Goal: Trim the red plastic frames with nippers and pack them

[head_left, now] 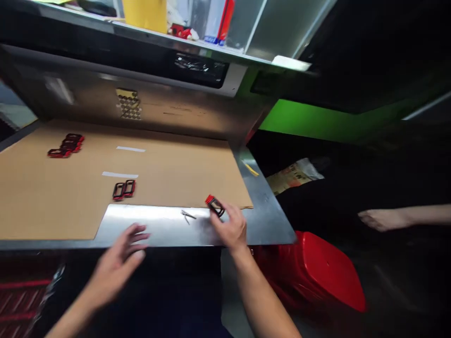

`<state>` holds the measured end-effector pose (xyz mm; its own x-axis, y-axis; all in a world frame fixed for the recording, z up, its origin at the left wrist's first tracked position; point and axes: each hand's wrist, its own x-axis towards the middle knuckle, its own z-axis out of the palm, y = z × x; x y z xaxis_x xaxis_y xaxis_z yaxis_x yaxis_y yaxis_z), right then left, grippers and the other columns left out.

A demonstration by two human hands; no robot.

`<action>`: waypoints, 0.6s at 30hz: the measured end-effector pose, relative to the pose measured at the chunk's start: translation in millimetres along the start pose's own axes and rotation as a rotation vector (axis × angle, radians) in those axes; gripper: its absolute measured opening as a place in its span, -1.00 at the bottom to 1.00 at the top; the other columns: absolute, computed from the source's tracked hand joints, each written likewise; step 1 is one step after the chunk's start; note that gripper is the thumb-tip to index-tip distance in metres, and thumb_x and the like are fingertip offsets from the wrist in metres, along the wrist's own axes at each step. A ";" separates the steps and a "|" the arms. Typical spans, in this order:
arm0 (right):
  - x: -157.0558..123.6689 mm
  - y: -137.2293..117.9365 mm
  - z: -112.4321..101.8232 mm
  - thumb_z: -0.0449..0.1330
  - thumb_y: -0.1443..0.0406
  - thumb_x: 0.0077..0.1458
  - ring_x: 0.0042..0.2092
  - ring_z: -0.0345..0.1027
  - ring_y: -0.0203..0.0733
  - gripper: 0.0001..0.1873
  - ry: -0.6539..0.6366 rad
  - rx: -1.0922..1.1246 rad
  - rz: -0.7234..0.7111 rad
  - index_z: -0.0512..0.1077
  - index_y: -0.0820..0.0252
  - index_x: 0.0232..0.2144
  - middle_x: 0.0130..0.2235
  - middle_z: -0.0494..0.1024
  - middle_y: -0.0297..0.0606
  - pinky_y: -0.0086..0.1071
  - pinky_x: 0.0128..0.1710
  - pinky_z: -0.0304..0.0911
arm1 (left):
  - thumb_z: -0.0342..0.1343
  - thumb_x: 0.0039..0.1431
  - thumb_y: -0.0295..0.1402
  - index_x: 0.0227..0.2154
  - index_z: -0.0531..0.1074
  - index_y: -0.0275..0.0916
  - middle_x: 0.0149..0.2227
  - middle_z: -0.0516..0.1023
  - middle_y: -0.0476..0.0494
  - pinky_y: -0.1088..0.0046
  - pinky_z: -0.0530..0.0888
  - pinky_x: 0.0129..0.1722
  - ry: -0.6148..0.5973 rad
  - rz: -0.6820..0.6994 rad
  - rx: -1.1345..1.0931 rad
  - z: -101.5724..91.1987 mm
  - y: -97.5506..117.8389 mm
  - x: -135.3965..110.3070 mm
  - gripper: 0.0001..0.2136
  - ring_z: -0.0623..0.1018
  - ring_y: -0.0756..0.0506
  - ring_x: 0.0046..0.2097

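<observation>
Between the thumb and fingers of my right hand is a black-and-red rectangular frame, held above the front right of the cardboard sheet. My left hand hovers empty at the table's front edge, fingers apart. Two similar black-and-red frames lie side by side on the cardboard, beyond my left hand. A small nail clipper rests on the bare metal, left of my right hand. Farther back at the left, several more of these frames sit in a cluster.
White tape strips are stuck on the cardboard. The metal table ends at the right beside a red plastic stool. Another person's hand reaches in from the right. A shelf with a yellow container overhangs the back.
</observation>
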<state>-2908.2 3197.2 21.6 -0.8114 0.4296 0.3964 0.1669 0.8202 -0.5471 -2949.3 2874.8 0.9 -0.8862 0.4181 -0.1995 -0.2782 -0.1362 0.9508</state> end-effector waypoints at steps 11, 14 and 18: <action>-95.2 -90.2 26.5 0.42 0.21 -0.02 0.31 0.19 0.16 -0.03 -0.537 0.582 -0.246 0.09 -0.01 0.37 0.28 0.33 -0.08 0.12 0.30 0.18 | 0.34 0.05 -0.22 -0.12 0.49 -0.25 -0.31 0.61 -0.11 0.41 0.54 -0.39 -0.007 -0.482 -0.596 45.1 -3.7 -12.1 -0.64 0.59 -0.07 -0.43; -95.2 -86.2 25.9 0.49 0.09 -0.07 0.36 0.12 0.13 0.00 -0.715 0.700 -0.185 0.16 0.01 0.34 0.33 0.28 -0.07 0.08 0.37 0.05 | 0.31 0.06 -0.20 -0.14 0.52 -0.25 -0.32 0.62 -0.15 0.40 0.52 -0.40 -0.142 -0.502 -0.617 36.2 -5.7 -26.3 -0.66 0.61 -0.11 -0.42; -96.5 -90.5 29.8 0.50 0.10 -0.09 0.34 0.17 0.07 -0.05 -0.756 0.792 -0.162 0.24 0.02 0.30 0.29 0.35 -0.09 0.03 0.38 0.02 | 0.27 0.05 -0.24 -0.16 0.58 -0.28 -0.24 0.63 -0.18 0.44 0.51 -0.28 -0.094 -0.461 -0.593 38.3 -13.7 -30.9 -0.69 0.59 -0.10 -0.29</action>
<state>-2861.7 3070.2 10.9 -0.9694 -0.2237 0.1015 -0.1588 0.2556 -0.9536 -2903.9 2898.1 3.1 -0.6042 0.6210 -0.4993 -0.7890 -0.3784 0.4841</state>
